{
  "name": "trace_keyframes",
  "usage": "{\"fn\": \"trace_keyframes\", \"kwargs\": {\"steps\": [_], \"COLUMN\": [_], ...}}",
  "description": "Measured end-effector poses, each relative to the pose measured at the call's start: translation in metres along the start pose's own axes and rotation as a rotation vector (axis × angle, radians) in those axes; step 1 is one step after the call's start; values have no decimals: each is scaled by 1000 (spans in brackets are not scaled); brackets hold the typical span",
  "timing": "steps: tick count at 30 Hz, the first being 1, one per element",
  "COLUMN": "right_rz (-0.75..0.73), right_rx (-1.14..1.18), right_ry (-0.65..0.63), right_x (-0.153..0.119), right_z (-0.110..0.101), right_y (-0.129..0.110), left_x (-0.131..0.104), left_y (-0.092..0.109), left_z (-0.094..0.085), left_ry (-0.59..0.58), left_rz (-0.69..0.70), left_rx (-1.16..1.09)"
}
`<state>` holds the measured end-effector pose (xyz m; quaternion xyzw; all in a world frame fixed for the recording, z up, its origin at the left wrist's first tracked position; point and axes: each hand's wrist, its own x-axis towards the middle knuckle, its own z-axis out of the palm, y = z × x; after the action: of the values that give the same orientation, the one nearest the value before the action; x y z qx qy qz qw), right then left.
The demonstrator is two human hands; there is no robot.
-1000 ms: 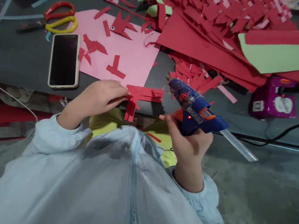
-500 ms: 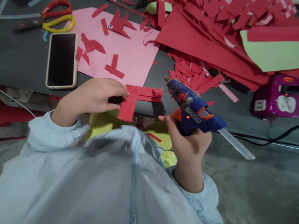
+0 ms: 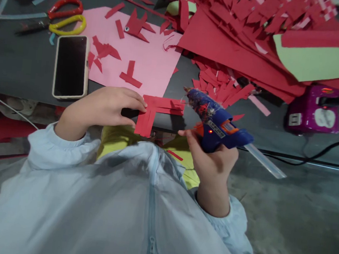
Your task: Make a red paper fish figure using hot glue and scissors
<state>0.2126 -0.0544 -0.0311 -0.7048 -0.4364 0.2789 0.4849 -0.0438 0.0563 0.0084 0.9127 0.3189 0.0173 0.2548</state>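
My right hand (image 3: 214, 157), lower right of centre, wrapped round blue plastic glue gun (image 3: 215, 119). Left hand (image 3: 105, 107), left of centre, partly curled, fingertips touching L-shaped red paper strips (image 3: 148, 111), mid-frame. Beyond, upper left: pink paper sheet (image 3: 151, 71).

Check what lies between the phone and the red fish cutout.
Between the phone and the red fish cutout, the head view shows jagged red scraps and, close to the cutout, a short red strip, on the pink sheet.

The left hand (image 3: 111, 106) arches, thumb and fingers apart; beside it, the right hand (image 3: 210, 155) curls closed, wrist upright below it.
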Motion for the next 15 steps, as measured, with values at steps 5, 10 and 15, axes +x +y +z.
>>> {"fn": "trace_keyframes", "kwargs": {"steps": [5,10,15], "right_rz": [17,-5,13], "right_rx": [29,-18,-20], "right_ry": [1,-17,-17], "right_x": [1,1,1], "right_z": [0,-1,0], "right_y": [3,2,4], "left_x": [-2,-2,-2], "left_y": [-4,-4,-3], "left_z": [0,-1,1], "left_ry": [4,2,15], "left_rz": [21,13,-1], "left_rx": [-36,-55,-56]}}
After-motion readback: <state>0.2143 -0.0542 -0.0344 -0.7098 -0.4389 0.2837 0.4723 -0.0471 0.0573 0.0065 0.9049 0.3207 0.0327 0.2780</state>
